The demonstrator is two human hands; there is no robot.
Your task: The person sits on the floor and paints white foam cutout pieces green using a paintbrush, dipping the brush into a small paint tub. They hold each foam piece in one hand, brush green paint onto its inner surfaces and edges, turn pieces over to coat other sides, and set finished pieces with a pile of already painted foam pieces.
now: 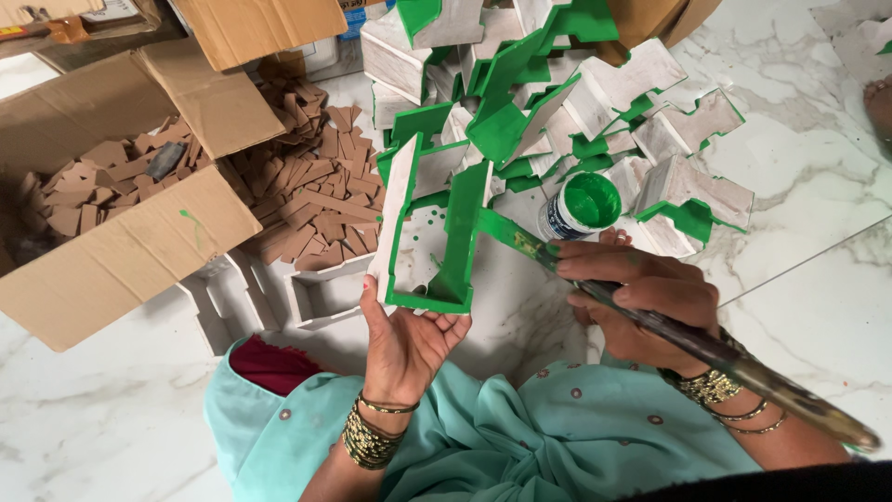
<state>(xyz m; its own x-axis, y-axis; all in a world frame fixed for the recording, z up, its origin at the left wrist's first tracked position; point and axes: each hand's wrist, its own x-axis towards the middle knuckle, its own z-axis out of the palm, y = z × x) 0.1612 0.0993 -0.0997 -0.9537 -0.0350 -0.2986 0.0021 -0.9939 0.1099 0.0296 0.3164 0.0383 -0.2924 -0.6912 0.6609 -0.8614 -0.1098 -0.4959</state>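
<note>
Head view, cardboard box (121,251), paint pot (583,206), painted pieces (557,102)

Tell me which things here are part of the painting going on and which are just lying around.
In use: white frame piece in the left hand; paintbrush in the right hand; green paint pot; pile of painted pieces.

Lying about: cardboard box; brown chips; unpainted white pieces.

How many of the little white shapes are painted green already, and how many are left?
Done: a pile of green-edged pieces behind the paint pot. In hand: left hand holds one piece; right hand brushes it. Left: plain white pieces on the floor.
</note>
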